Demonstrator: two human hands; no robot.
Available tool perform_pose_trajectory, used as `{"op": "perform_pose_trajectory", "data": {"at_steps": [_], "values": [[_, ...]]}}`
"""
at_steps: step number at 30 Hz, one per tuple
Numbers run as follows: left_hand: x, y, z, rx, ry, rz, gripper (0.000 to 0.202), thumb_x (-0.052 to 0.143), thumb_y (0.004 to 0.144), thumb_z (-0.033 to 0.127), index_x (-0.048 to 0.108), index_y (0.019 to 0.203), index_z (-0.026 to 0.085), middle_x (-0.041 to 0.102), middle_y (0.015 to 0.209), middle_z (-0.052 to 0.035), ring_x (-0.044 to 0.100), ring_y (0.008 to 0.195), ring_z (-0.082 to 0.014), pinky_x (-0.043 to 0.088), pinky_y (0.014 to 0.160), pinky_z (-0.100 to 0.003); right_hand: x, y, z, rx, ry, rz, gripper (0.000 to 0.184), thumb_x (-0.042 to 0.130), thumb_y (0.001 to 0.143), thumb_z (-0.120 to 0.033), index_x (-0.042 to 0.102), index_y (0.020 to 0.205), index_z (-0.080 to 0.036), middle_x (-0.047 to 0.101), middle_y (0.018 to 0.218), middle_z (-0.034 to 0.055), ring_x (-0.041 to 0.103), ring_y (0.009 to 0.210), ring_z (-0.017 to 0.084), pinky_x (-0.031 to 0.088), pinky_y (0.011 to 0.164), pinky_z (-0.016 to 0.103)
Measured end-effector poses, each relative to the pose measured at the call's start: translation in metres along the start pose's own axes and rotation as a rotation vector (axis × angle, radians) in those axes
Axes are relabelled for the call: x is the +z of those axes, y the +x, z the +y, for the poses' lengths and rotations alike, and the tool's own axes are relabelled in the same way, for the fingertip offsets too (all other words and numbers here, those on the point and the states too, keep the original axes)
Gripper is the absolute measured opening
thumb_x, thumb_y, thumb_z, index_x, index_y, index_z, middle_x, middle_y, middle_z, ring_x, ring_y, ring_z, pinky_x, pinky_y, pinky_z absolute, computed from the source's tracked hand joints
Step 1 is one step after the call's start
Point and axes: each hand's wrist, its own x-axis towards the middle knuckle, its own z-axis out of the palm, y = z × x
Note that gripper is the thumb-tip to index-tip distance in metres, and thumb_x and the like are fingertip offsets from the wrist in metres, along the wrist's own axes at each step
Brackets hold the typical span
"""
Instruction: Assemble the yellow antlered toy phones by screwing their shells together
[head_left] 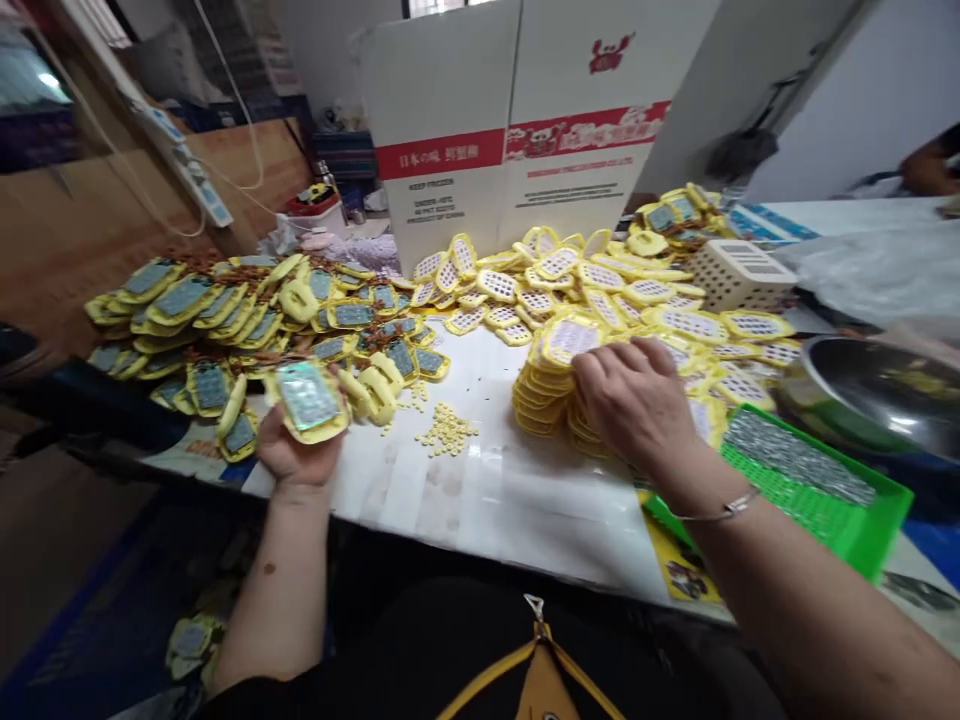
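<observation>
— How are the hands occupied?
— A yellow-rimmed piece [307, 396] is held in the left hand [298, 455] above the table [517, 500]; the yellow stack [541, 385] is touched by the right hand [637, 408], whose grip cannot be told.
— And the green tray [890, 530]?
— It is partly filled with silvery bits [795, 455], beside the metal bowl [862, 405].

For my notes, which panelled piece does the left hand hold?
The shiny-faced piece, face up on the left hand; the other panelled pieces lie off that hand, mostly piled.
</observation>
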Motion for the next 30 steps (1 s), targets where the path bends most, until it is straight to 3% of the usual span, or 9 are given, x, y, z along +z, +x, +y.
{"op": "perform_pose_trajectory", "data": {"at_steps": [5,8,12,19,21,24,26,28,30], "values": [[0.049,-0.035,-0.034,-0.340,-0.343,-0.194,0.061,0.073,0.065,0.055,0.064,0.118,0.025,0.068,0.117,-0.0073,0.062,0.111,-0.0292,0.049,0.097,-0.043,-0.026,-0.018,-0.010,-0.112,0.015,0.297,0.012,0.052,0.091,-0.010,0.061,0.088,-0.018,0.071,0.085,0.0046,0.055,0.082,0.019,0.039,0.097,0.038],[0.067,-0.057,-0.049,-0.502,-0.469,-0.347,0.060,0.074,0.065,0.050,0.066,0.118,0.022,0.067,0.123,-0.0110,0.066,0.101,-0.0257,0.055,0.083,-0.038,-0.042,-0.040,-0.032,-0.226,0.056,0.348,0.013,0.053,0.092,-0.012,0.064,0.090,-0.018,0.073,0.090,0.0037,0.057,0.087,0.019,0.039,0.101,0.040],[0.075,-0.076,-0.066,-0.667,-0.510,-0.584,0.059,0.076,0.063,0.041,0.067,0.117,0.019,0.069,0.118,-0.0145,0.068,0.086,-0.0233,0.056,0.064,-0.030,-0.044,-0.074,-0.056,-0.309,0.115,0.260,0.020,0.048,0.091,-0.009,0.066,0.090,-0.018,0.073,0.093,0.0042,0.059,0.092,0.019,0.038,0.103,0.045],[0.071,-0.087,-0.084,-0.949,-0.438,-0.787,0.056,0.073,0.065,0.045,0.069,0.109,0.011,0.074,0.093,-0.0149,0.071,0.072,-0.0255,0.055,0.065,-0.032,-0.043,-0.120,-0.056,-0.294,0.228,0.301,0.021,0.050,0.091,-0.011,0.069,0.098,-0.019,0.074,0.101,0.0049,0.061,0.101,0.018,0.040,0.108,0.041],[0.072,-0.089,-0.081,-0.987,-0.422,-0.808,0.058,0.074,0.063,0.049,0.069,0.108,0.013,0.074,0.091,-0.0142,0.070,0.069,-0.0248,0.053,0.059,-0.030,-0.040,-0.130,-0.051,-0.204,0.497,0.336,0.026,0.061,0.088,-0.012,0.067,0.109,-0.026,0.073,0.109,0.0008,0.061,0.107,0.015,0.040,0.111,0.036],[0.079,-0.092,-0.076,-1.054,-0.411,-0.882,0.062,0.077,0.057,0.054,0.069,0.107,0.019,0.072,0.088,-0.0109,0.068,0.062,-0.0222,0.049,0.050,-0.026,-0.028,-0.141,-0.046,0.215,1.197,0.287,0.053,0.069,0.086,-0.036,0.049,0.135,-0.036,0.063,0.131,0.0020,0.057,0.123,0.018,0.043,0.111,0.040],[0.086,-0.094,-0.076,-1.092,-0.395,-0.944,0.062,0.079,0.053,0.055,0.069,0.104,0.021,0.071,0.084,-0.0091,0.067,0.058,-0.0205,0.047,0.048,-0.025,-0.016,-0.144,-0.047,0.421,1.552,0.174,0.073,0.052,0.086,-0.067,0.035,0.147,-0.030,0.056,0.140,0.0116,0.056,0.127,0.023,0.050,0.103,0.046],[0.093,-0.098,-0.079,-1.134,-0.375,-0.972,0.062,0.081,0.050,0.055,0.070,0.101,0.021,0.071,0.080,-0.0087,0.066,0.056,-0.0198,0.047,0.048,-0.025,-0.006,-0.143,-0.053,0.495,1.901,0.002,0.094,0.042,0.077,-0.085,0.036,0.146,-0.021,0.057,0.136,0.0187,0.060,0.122,0.028,0.054,0.093,0.047],[0.098,-0.101,-0.083,-1.209,-0.354,-0.988,0.062,0.082,0.048,0.053,0.071,0.098,0.019,0.071,0.080,-0.0095,0.067,0.056,-0.0208,0.048,0.050,-0.026,0.001,-0.141,-0.061,0.571,2.299,-0.191,0.101,0.061,0.062,-0.085,0.047,0.137,-0.018,0.062,0.128,0.0192,0.062,0.117,0.032,0.054,0.091,0.048]]}}
